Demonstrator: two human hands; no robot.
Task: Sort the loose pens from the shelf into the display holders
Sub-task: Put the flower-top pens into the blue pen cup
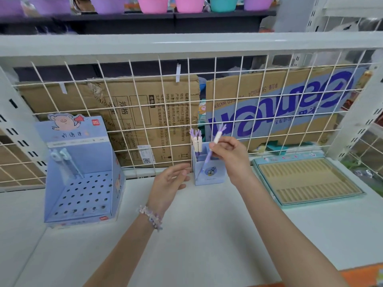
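Shelf: pen tip indistinct.

The pots are cropped above; the tag print is unreadably small.

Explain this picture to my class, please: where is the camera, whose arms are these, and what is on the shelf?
There is no machine here. A person wears a camera on the head, so you look down along their own arms at a white shelf. The right hand pinches a purple pen, tilted over a small blue holder that already has similar pens. The left hand is open, holding nothing, beside that holder. At left stands a blue display box with many holes and two pens. At right lies a flat grooved tray. A wire grid and cardboard stand behind.
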